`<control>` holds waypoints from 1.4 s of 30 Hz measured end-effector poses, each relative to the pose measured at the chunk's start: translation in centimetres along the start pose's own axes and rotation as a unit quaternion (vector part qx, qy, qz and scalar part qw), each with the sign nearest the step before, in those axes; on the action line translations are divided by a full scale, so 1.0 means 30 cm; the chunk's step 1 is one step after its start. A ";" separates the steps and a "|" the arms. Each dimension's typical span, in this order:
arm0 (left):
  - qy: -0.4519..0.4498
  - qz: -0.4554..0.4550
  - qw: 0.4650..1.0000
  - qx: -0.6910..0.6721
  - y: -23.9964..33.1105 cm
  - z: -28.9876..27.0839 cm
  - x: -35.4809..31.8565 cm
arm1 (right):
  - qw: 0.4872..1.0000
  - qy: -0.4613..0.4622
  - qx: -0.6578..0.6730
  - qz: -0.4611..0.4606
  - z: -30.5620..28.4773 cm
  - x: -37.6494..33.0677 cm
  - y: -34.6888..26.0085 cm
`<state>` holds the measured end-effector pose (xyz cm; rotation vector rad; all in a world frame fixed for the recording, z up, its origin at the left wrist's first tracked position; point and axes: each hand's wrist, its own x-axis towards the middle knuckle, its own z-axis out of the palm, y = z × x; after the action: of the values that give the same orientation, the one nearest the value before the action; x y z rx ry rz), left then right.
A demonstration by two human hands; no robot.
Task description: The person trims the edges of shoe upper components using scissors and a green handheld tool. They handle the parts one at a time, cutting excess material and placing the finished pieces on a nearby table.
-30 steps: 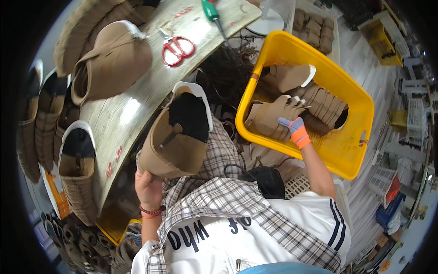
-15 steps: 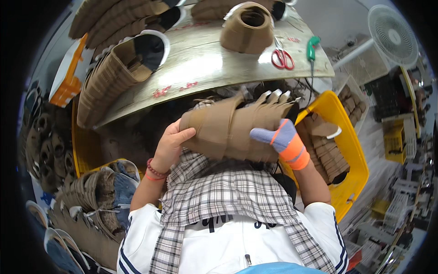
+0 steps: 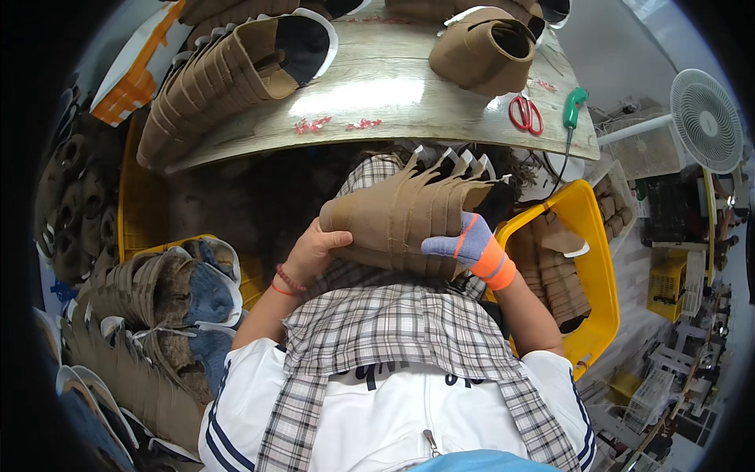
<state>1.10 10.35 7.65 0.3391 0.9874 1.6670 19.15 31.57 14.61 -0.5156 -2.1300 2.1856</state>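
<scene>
Left hand (image 3: 311, 245): bare, closed on the left end of a nested stack of brown shoe uppers (image 3: 385, 216); thumb flat on the near face, remaining fingers hidden behind the material. A red bead bracelet (image 3: 289, 277) circles the wrist. Right hand (image 3: 476, 250): in a grey-violet fabric glove with an orange cuff, gripping the stack's right end, thumb laid across the near face; the other fingers are largely concealed.

The stack is held on the person's side of the tabletop (image 3: 425, 118), near its front edge. Its uppers are matt cloth, curved and overlapping, with ragged upper edges and white-tipped, black-lined ends fanned out. Below it hangs a plaid apron (image 3: 385, 322).

On the tabletop, which is pale, glossy and wood-grained: a long ribbed nest of uppers (image 3: 228, 71) at its left, a single rounded upper (image 3: 480, 59) at its right, then red-handled scissors (image 3: 525, 116) and a green-handled tool (image 3: 575, 108) with a cord. Right of the tabletop's front edge, a yellow plastic crate (image 3: 602, 299) contains further brown uppers.
</scene>
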 end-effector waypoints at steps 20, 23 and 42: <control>0.014 -0.004 0.985 -0.171 -0.074 -0.120 0.077 | 0.871 0.441 -0.146 -0.161 -1.360 0.298 -0.167; 0.043 -0.001 0.983 -0.180 -0.083 -0.140 0.064 | 0.855 0.457 -0.203 -0.136 -1.439 0.426 -0.078; 0.075 0.003 0.957 -0.281 -0.036 -0.073 0.045 | 0.730 0.461 -0.478 0.161 -1.690 0.318 0.406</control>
<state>-0.11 10.67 5.15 -0.1675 0.5782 1.9151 26.10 82.30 0.85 -1.6444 -2.3156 0.3272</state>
